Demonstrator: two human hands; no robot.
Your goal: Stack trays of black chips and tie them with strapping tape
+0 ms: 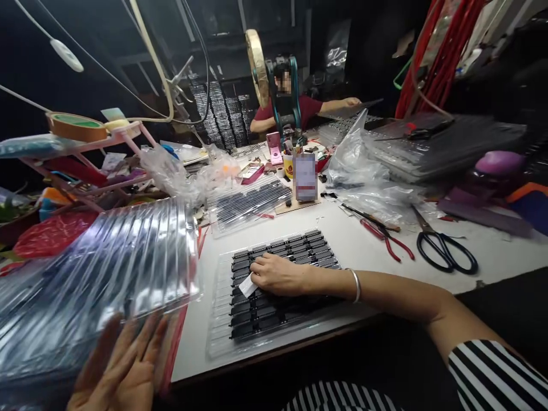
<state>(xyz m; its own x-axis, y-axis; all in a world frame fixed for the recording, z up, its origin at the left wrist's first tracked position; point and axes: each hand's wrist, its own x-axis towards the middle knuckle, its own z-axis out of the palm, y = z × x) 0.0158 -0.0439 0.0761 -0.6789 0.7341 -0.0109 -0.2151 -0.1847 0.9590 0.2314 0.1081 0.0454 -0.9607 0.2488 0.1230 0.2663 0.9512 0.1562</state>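
Observation:
My right hand is closed over a clear tray on the white table. Rows of black slotted strips fill that tray. A small white slip pokes out from under my right fingers; the fingertips themselves are hidden. At the lower left my left hand has its palm up and fingers spread, slightly blurred. Its fingertips are at the near edge of a ribbed clear plastic tray; whether they touch it I cannot tell.
Scissors and red-handled pliers lie on the right. Behind my tray are another tray of dark strips and a phone. Plastic bags crowd the back. A pink rack stands left. A person sits opposite.

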